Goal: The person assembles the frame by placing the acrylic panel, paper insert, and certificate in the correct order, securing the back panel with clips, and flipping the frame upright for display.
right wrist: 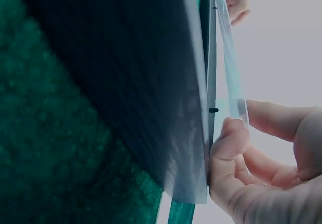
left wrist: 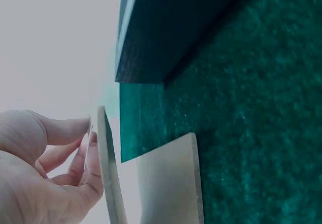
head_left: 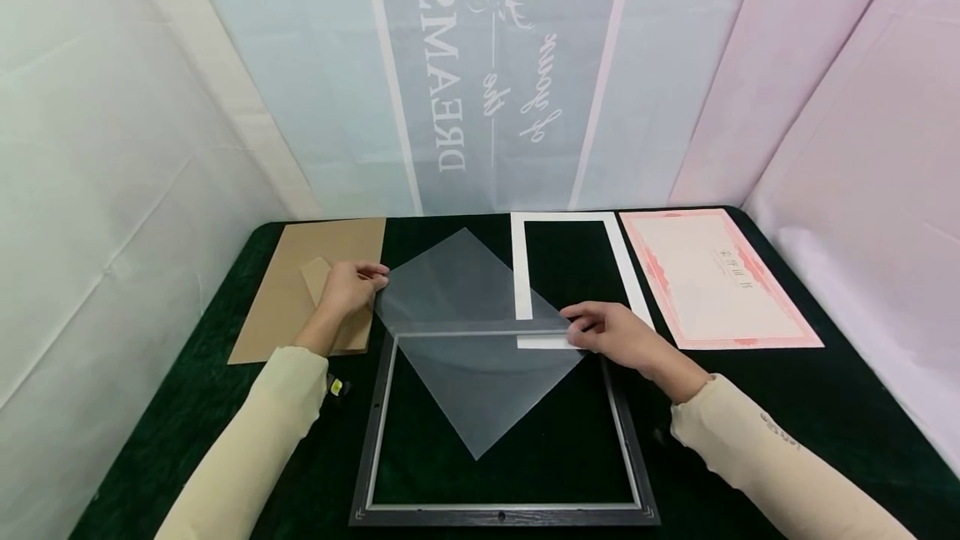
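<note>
A clear plastic sheet [head_left: 465, 407], turned so one corner points toward me, hangs over a dark picture frame [head_left: 480, 515] on the green cloth. My left hand [head_left: 348, 290] pinches the sheet's left corner between thumb and fingers. At the opposite corner, my right hand [head_left: 615, 336] pinches it too. In the left wrist view a thin edge shows between the left hand's [left wrist: 45, 168] thumb and fingers. The right wrist view has the sheet [right wrist: 232, 78] in the right hand's [right wrist: 271, 168] pinch, close beside the frame's edge [right wrist: 193, 83].
A brown backing board [head_left: 277, 298] with a raised stand flap [head_left: 315, 275] lies left, partly behind my left hand. Behind the right hand lies a white mat [head_left: 519, 257], and farther right a pink-bordered paper [head_left: 697, 282]. Fabric walls [head_left: 330, 107] surround the table.
</note>
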The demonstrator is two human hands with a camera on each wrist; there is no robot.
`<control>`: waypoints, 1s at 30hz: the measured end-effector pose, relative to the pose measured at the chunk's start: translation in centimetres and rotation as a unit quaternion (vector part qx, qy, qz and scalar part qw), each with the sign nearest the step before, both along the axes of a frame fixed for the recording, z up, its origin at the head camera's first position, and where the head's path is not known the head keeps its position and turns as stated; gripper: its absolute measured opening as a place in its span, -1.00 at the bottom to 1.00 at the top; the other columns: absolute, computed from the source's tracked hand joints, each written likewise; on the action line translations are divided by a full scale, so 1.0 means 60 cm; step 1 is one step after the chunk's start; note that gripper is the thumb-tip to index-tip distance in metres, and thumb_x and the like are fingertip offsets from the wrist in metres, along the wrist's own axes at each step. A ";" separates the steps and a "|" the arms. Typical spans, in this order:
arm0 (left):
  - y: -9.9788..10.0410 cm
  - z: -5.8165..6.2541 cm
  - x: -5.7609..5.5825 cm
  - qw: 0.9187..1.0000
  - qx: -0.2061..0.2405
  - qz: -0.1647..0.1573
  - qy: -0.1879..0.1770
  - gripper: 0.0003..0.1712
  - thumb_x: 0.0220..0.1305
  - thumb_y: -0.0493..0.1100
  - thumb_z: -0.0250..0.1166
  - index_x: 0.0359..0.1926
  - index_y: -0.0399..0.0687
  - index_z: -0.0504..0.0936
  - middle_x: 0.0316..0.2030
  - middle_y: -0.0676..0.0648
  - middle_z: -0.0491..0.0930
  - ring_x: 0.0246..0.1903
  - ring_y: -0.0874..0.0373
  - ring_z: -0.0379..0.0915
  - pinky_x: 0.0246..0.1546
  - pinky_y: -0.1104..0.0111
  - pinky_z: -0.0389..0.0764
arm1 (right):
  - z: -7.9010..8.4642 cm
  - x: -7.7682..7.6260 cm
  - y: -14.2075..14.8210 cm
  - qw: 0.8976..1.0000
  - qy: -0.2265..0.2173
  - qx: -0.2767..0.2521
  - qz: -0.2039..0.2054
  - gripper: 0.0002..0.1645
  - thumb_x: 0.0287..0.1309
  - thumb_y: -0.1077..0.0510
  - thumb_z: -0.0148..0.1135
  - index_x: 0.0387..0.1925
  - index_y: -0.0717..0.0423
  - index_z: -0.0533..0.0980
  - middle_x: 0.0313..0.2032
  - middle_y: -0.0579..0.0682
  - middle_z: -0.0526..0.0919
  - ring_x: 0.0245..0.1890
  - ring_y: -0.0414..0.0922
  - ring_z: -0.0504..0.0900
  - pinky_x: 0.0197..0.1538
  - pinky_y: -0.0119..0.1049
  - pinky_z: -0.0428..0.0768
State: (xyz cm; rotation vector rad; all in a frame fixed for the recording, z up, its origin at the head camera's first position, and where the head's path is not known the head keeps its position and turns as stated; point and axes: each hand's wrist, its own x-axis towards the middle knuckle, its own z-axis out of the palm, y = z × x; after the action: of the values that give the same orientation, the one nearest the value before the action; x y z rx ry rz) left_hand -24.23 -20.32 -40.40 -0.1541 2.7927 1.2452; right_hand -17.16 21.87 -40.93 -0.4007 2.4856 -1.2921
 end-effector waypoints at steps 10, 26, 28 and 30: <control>0.005 0.013 0.021 1.000 0.016 -0.015 -0.015 -0.71 0.43 -0.17 0.21 0.09 -0.16 0.63 -0.09 -0.19 0.55 -0.13 0.00 0.41 -0.24 0.40 0.49 | -0.003 -0.007 0.018 0.997 -0.002 -0.034 -0.066 -0.47 0.35 0.04 0.24 0.26 0.19 0.46 -0.03 0.19 0.64 -0.25 -0.10 0.58 -0.29 -0.35 0.54; 0.012 0.013 0.056 0.996 0.058 -0.065 -0.003 -0.69 0.43 -0.26 0.17 0.12 -0.27 0.57 -0.12 -0.26 0.55 -0.32 0.06 0.50 -0.32 0.43 0.63 | -0.014 -0.025 0.032 0.993 0.035 -0.014 -0.111 -0.64 0.36 0.13 0.21 0.13 0.15 0.56 -0.04 0.18 0.67 -0.17 -0.08 0.60 -0.16 -0.42 0.62; 0.011 0.013 0.060 0.996 0.055 -0.070 0.002 -0.70 0.42 -0.27 0.18 0.11 -0.29 0.57 -0.13 -0.25 0.55 -0.34 0.07 0.49 -0.34 0.44 0.63 | -0.015 -0.026 0.032 0.993 0.038 -0.009 -0.112 -0.64 0.37 0.13 0.20 0.13 0.14 0.56 -0.04 0.18 0.68 -0.17 -0.07 0.61 -0.16 -0.41 0.62; 0.010 0.012 0.065 0.996 0.052 -0.078 0.004 -0.70 0.41 -0.29 0.18 0.11 -0.32 0.57 -0.16 -0.25 0.54 -0.37 0.08 0.49 -0.35 0.43 0.63 | -0.014 -0.027 0.031 0.993 0.041 -0.002 -0.115 -0.64 0.38 0.12 0.19 0.14 0.13 0.56 -0.04 0.17 0.68 -0.17 -0.06 0.61 -0.16 -0.40 0.62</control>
State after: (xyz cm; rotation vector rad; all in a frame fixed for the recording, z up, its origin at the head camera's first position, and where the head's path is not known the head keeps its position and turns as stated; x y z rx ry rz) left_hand -20.33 -19.72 -39.69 0.0751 2.6783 1.3502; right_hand -18.81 23.71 -41.78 -0.1743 2.6612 -1.3903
